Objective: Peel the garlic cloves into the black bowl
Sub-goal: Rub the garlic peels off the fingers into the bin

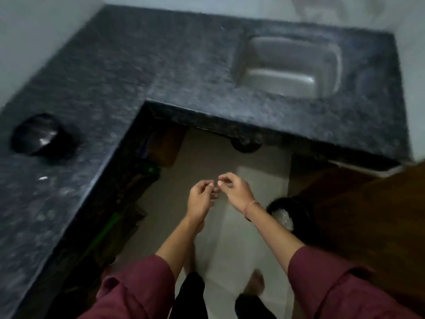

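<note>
My left hand (199, 199) and my right hand (234, 189) are held together in front of me, above the floor, away from the counter. Their fingers are curled and the fingertips meet around a small pale garlic clove (215, 191), which is mostly hidden and blurred. The black bowl (40, 134) stands far to the left on the dark granite counter (138, 65), well away from both hands. A small white scrap (43, 178) lies on the counter in front of the bowl.
The counter is L-shaped, with a steel sink (292, 65) set in at the back right. A black bin (285, 215) holding white scraps stands on the floor just right of my right wrist, next to a brown wooden door (368, 215). Dark shelves run under the counter's left side.
</note>
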